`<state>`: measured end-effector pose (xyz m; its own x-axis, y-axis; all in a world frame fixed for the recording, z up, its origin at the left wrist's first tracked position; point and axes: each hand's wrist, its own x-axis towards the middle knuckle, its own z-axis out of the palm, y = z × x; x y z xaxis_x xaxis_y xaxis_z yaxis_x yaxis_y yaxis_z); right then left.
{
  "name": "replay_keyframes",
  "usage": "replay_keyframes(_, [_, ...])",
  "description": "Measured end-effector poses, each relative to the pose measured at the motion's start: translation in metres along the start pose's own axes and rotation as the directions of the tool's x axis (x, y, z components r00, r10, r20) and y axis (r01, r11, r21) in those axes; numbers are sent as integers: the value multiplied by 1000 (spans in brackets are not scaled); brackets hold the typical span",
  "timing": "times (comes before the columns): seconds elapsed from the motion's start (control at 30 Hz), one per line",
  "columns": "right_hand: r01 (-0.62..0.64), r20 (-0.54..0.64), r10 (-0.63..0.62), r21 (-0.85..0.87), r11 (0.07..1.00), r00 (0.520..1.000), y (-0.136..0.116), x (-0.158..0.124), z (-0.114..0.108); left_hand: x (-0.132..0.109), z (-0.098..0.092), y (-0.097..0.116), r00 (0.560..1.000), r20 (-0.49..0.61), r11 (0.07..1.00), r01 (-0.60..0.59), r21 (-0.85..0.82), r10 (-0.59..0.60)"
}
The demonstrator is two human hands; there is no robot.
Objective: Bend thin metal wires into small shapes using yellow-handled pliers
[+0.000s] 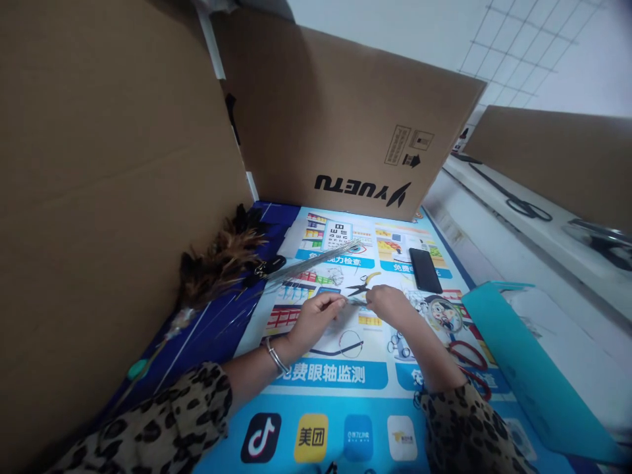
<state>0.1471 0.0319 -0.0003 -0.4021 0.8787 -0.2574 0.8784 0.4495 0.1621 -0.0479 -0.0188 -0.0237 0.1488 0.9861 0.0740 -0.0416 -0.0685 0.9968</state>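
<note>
My left hand [316,322] is closed in a pinch, thumb against fingers, on one end of a thin grey wire [356,302]. My right hand [389,307] is closed around the other end, so the short piece spans the gap between them; its exact shape is too small to tell. Just beyond my fingers lie pliers with yellow handles [371,278], their dark jaws pointing left. A bundle of long, straight metal wires [320,258] rests diagonally behind my left hand. A curved dark strand [340,349] lies on the printed mat [316,398] nearer to me.
Brown feathers [222,257] lie along the left cardboard wall [108,164]. Another cardboard panel [345,125] closes off the back. A black phone [425,270], a round tin with a cartoon [444,313], red-handled scissors [469,355] and a teal box [533,368] are to the right.
</note>
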Motion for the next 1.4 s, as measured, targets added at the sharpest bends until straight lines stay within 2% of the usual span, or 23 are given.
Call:
replay_keyframes(0.2, [25,-23,-25,17,1000,999,0,-6,-4,0,-1,0,1000,-5,999,-11,34,11])
replay_keyframes(0.43, [2,-96,2,47,999,995,8,-16,-22,1,-1,-4,1000,-5,997,-19,70,20])
replay_keyframes(0.57, [27,-133,-17,74,997,991,0,-28,-27,2,-1,-8,986,-50,974,-145,174,156])
replay_keyframes(0.63, [57,-182,-42,80,995,982,-6,-32,-25,3,-1,-10,967,-54,943,-230,238,250])
replay_keyframes(0.73, [21,-235,-7,55,998,972,-11,-32,-16,4,-1,-11,949,3,903,-302,306,316])
replay_keyframes(0.87, [-13,-244,27,59,998,969,-11,-28,-2,5,-1,-13,943,38,888,-325,324,332])
replay_keyframes(0.97, [53,-294,-27,80,995,955,-11,-28,4,6,0,-17,941,32,884,-326,335,336])
replay_keyframes(1.17, [162,-438,-103,99,982,893,-15,-27,13,10,-2,-22,933,64,850,-351,394,355])
replay_keyframes(1.3, [141,-492,-105,36,989,864,-20,-28,17,8,-5,-19,926,138,813,-374,446,350])
replay_keyframes(1.4, [117,-530,-110,-20,993,841,-25,-32,16,5,-4,-16,907,179,742,-416,526,381])
